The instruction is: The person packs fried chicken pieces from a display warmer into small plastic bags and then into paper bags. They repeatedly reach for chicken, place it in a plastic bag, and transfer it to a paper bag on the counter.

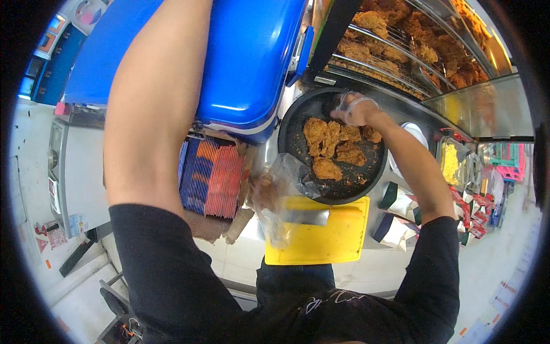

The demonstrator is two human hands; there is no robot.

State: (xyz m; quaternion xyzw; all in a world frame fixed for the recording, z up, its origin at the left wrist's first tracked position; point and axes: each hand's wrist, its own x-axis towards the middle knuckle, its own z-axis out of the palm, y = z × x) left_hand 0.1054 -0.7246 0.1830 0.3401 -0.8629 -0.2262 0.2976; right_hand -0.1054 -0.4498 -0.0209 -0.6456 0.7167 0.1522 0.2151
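My right hand (356,110), in a clear plastic glove, reaches into the far side of a round black pan (292,123). Its fingers are curled; what they hold, if anything, is hidden. Several pieces of fried chicken (326,137) lie in the pan with loose crumbs around them, just below the hand. My left forearm (154,109) stretches up past the top edge, so the left hand is out of sight. Crumpled clear plastic (295,172) overlaps the pan's near left rim. Nearer me, a broad metal blade (309,217) rests on a yellow cutting board (338,241).
A heated display case (389,46) with fried chicken on racks stands behind the pan. To the left are a blue cooler box (246,63) and a carton of folded packets (212,178). White paper boxes (398,229) and a container of yellow food (452,163) sit right.
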